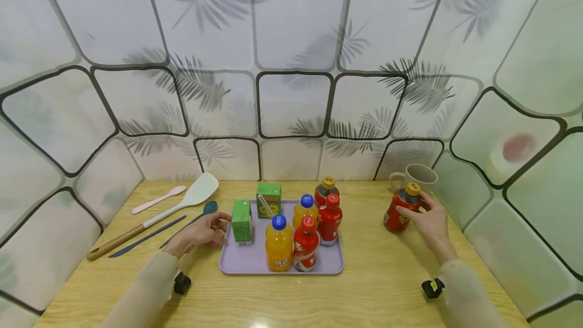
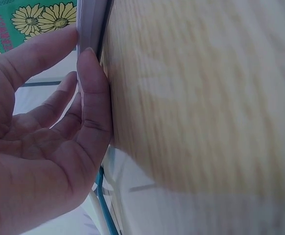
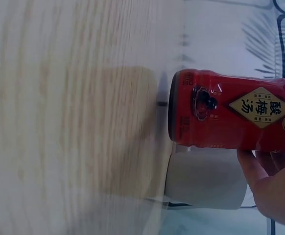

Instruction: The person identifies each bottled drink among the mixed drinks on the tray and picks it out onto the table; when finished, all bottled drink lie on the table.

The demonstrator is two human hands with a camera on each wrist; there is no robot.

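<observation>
— How many drinks do we count?

— Eight: two green flower-printed cartons (image 1: pixel 242 224), two orange soda bottles (image 1: pixel 279 247) with blue caps, two red bottles (image 1: pixel 306 249) with red caps, a dark bottle (image 1: pixel 325 194) with a golden cap, and the sour plum drink bottle (image 1: pixel 395 211) in our right hand (image 1: pixel 432 219).

— And beside those?

— One beige mug (image 1: pixel 424 186), plus four utensils to the left: a pink spoon (image 1: pixel 159 200), a white turner (image 1: pixel 202 189) with a wooden handle, a blue knife (image 1: pixel 148 237) and a teal spoon (image 1: pixel 209 208).

— What does the lilac tray (image 1: pixel 248 263) hold?

— We see both cartons on its left half, the orange and red bottles on its right. The dark bottle stands at the back right corner, its base hidden from us. We can't see into the mug.

— Our fingers?

— The right ones are clamped around the sour plum drink bottle, which tilts in front of the mug; we can't tell whether its base touches the table (image 1: pixel 364 252). Our left hand (image 1: pixel 200 232) has its fingers apart, loosely bent, tips at the tray's left rim.

— Where is there room?

— We have a broad bare stretch between the tray's right edge and the held bottle, and another strip along the tray's front edge.
</observation>
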